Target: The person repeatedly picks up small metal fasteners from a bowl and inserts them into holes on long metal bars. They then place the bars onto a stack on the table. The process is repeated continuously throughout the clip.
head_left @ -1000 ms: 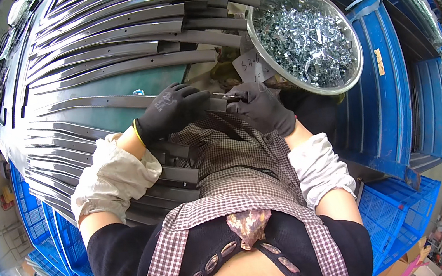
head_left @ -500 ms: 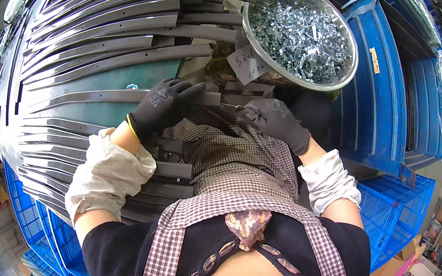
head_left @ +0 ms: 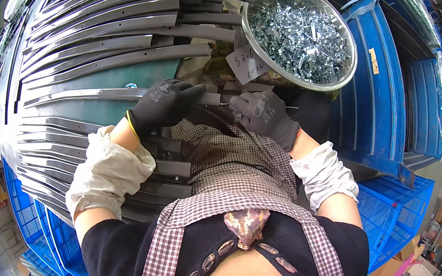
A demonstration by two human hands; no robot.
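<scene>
My left hand [head_left: 163,105], in a dark grey glove, is closed round a long dark strip [head_left: 88,94] near its right end. The strip's short end [head_left: 208,100] sticks out past my fingers. My right hand [head_left: 264,114], gloved likewise, is closed on a thin metal rod [head_left: 292,107]. One tip of the rod shows at the strip's end, and its tail comes out behind my knuckles. Whether the tip touches or enters the strip, I cannot tell. Below my left hand lie more dark strips [head_left: 172,169], their ends by my checked apron [head_left: 227,179].
Many similar strips [head_left: 104,30] lie side by side on the table beyond. A clear round tub [head_left: 354,51] of small shiny metal clips stands at far right, with a handwritten paper [head_left: 247,64] beside it. Blue metal bins [head_left: 374,99] and blue crates [head_left: 392,210] flank me.
My right hand has moved slightly left, closer to the strip's end, and turned. The rod's tail now shows behind it. My left hand and the strip stay nearly in place.
</scene>
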